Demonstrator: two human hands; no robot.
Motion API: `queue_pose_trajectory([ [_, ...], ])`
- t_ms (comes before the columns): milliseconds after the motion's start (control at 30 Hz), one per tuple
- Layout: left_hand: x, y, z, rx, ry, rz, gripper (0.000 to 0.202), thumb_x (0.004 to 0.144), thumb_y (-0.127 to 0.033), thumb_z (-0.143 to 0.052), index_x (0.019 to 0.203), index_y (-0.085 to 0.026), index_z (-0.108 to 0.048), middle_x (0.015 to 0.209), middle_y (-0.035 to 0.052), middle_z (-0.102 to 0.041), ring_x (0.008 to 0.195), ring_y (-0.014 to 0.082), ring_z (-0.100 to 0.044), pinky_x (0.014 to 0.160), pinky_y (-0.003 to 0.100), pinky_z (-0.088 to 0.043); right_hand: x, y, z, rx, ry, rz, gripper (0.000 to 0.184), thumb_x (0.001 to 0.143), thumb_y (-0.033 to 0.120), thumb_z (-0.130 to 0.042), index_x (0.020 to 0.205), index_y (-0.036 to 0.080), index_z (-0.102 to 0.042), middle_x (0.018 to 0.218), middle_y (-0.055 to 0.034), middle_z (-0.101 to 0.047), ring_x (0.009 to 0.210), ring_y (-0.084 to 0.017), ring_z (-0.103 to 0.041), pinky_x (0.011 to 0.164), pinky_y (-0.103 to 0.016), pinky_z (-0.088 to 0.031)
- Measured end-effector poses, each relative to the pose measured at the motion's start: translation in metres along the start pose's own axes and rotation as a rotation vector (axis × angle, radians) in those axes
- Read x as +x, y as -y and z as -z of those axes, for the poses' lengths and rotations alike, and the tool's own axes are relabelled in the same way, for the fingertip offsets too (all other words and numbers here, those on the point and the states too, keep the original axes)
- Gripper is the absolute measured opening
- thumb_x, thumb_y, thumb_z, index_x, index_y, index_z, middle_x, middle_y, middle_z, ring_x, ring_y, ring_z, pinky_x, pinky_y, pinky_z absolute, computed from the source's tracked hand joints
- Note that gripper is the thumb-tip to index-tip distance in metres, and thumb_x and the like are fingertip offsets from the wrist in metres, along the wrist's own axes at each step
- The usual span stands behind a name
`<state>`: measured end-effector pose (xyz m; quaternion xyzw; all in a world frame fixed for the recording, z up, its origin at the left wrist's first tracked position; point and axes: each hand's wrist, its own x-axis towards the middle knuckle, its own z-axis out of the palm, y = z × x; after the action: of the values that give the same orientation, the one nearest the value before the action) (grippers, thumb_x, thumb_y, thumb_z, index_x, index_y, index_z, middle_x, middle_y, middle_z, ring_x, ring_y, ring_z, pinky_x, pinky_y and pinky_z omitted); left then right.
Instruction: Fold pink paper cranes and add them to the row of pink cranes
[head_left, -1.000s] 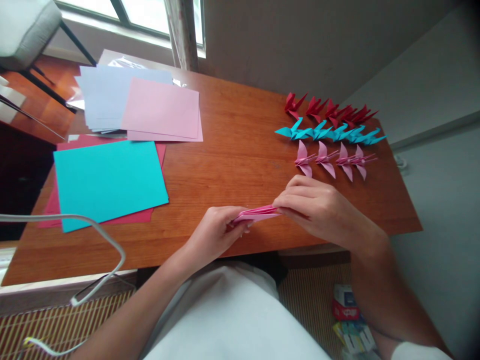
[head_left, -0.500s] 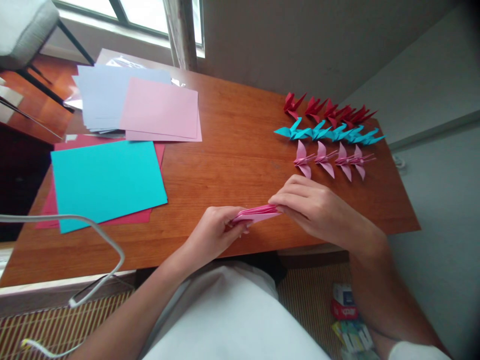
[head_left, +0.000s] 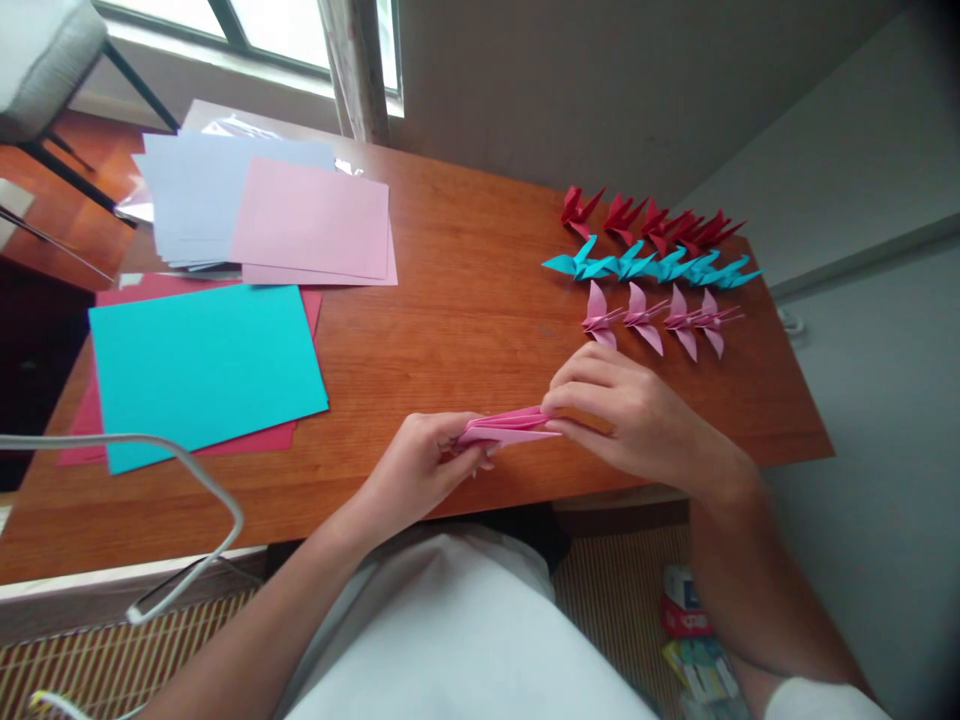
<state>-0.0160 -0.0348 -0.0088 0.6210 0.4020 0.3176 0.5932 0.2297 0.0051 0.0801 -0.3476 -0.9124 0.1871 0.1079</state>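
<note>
Over the near part of the wooden table (head_left: 450, 340), just in from its front edge, the folded pink paper (head_left: 514, 430) spans the gap between two hands. The left hand (head_left: 431, 455) has its thumb and fingers clamped on one end; the right hand (head_left: 619, 410) pinches the other between thumb and fingertips, where the upper layers and a pointed lower flap stand slightly apart. Bare wood runs from the paper to the far edge and leftward to the sheets, while the front edge lies close to the white shirt (head_left: 465, 630). Room is tighter beyond the right hand: its knuckles come near the row of pink cranes (head_left: 641, 317), with the blue cranes (head_left: 671, 266) behind and the red cranes (head_left: 656, 225) farthest back (the red ones overlap too much to count). To the left, a turquoise sheet (head_left: 210, 375) lies on red sheets (head_left: 306, 345); pink sheets (head_left: 315, 225) partly cover pale blue sheets (head_left: 195, 190). A white bent tube (head_left: 221, 490) crosses the table's front left corner, cut off by the frame. The left fingertips are mostly hidden beneath the paper, whose inner folds are hard to make out. Below, the right forearm partly covers some blurred boxes (head_left: 684, 605).
</note>
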Motion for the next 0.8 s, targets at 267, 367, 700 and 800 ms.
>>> queue_pose_trajectory([
  [267,0.001,0.001,0.000,-0.073,0.005,0.041,0.019,0.091,-0.022,-0.063,0.098,-0.012,-0.077,0.078,0.0047,-0.077,0.068,0.0139,-0.070,0.063,0.020,-0.054,0.000,-0.002,-0.002,-0.008,-0.044,0.024,0.016,0.102,0.021,-0.055,0.093,0.020,-0.069,0.092,-0.0054,-0.070,0.089,-0.020,-0.059,0.084,-0.037,-0.048],
  [367,0.002,0.000,0.000,-0.155,-0.010,0.071,0.018,0.090,-0.022,-0.064,0.097,-0.012,-0.077,0.077,0.0043,-0.077,0.067,0.0133,-0.070,0.062,0.019,-0.054,-0.001,-0.003,-0.003,0.024,-0.136,-0.046,0.017,0.102,0.022,-0.054,0.091,0.020,-0.067,0.090,-0.0051,-0.070,0.088,-0.019,-0.060,0.085,-0.037,-0.048],
  [700,0.004,-0.012,0.005,-0.367,-0.151,0.174,0.028,0.087,-0.040,-0.074,0.089,-0.012,-0.077,0.076,0.0061,-0.077,0.064,0.0142,-0.069,0.058,0.021,-0.056,0.014,0.017,-0.091,0.893,-0.407,-0.430,0.034,0.091,0.051,-0.069,0.106,0.020,-0.069,0.099,-0.0044,-0.068,0.090,-0.018,-0.064,0.074,-0.029,-0.052],
  [800,0.004,-0.010,0.003,-0.338,-0.160,0.159,0.029,0.085,-0.042,-0.077,0.088,-0.014,-0.077,0.080,0.0058,-0.078,0.066,0.0141,-0.069,0.061,0.022,-0.058,0.029,0.026,-0.110,1.009,-0.556,-0.467,0.023,0.093,0.043,-0.068,0.091,0.021,-0.069,0.087,-0.0012,-0.066,0.082,-0.016,-0.062,0.073,-0.028,-0.051],
])
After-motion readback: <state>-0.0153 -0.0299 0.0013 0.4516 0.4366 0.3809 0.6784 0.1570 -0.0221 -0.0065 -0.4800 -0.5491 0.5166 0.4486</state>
